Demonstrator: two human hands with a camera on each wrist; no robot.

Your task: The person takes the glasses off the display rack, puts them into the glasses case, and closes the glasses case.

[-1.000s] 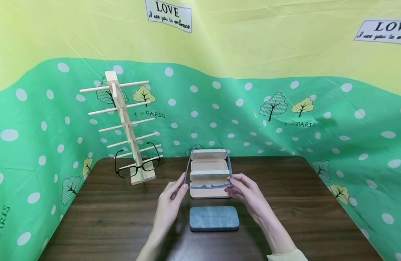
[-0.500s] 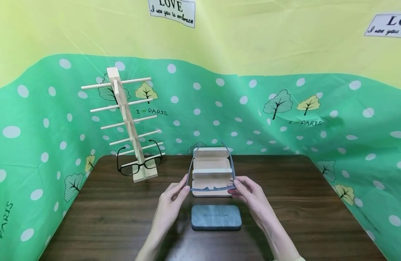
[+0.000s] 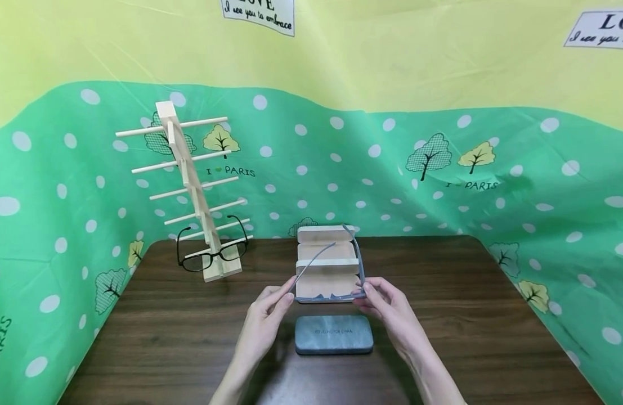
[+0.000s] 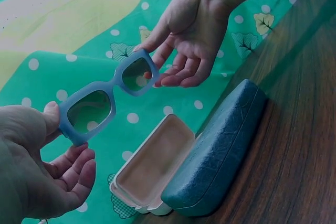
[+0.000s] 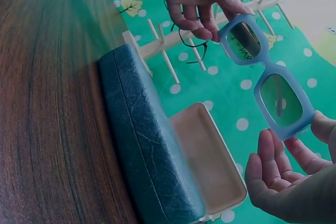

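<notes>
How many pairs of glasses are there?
2. The left hand and right hand hold the blue glasses; the black glasses sit on the wooden rack. More could be hidden inside the closed case.

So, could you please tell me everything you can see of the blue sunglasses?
The blue sunglasses have a thick, pale frame that looks like plastic, with two squarish, see-through tinted lenses. They are held up in the air, front toward the person; the left temple angles inward, partly folded, while the right temple extends away. The left hand pinches the frame's left end, the right hand its right end. In the head view they overlap the open case.
</notes>
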